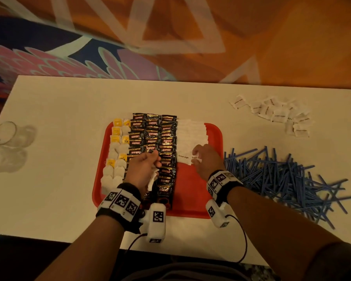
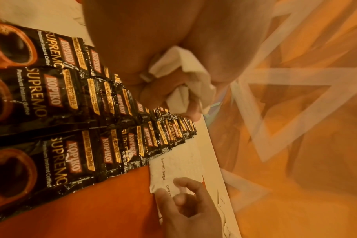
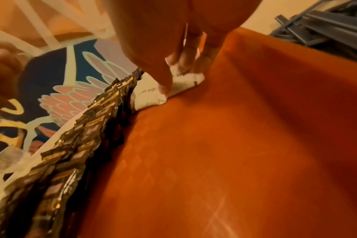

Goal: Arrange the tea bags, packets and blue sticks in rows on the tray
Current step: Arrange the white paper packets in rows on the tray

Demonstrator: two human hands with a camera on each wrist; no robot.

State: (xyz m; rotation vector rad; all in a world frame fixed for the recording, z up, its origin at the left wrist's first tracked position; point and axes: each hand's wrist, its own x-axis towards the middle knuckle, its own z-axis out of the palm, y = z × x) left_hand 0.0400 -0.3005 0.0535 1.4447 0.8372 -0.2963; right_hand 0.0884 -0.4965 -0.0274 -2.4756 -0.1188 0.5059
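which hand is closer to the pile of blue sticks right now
Right. The right hand sits at the tray's right side, beside the blue sticks; the left hand is farther, over the coffee packets.

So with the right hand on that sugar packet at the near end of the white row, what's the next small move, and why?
Probably let go of the sugar packet once it lines up, then take another from the left hand, which grips spare packets. The right hand pinches it at the row's end, and bare tray remains below.

I'm looking at what seems a hotel or café setting: a patterned carpet [image 1: 69, 57] is showing beyond the white worktop [image 1: 59, 118] carrying a red serving tray [image 1: 190, 199] of coffee packets [image 1: 150, 138].
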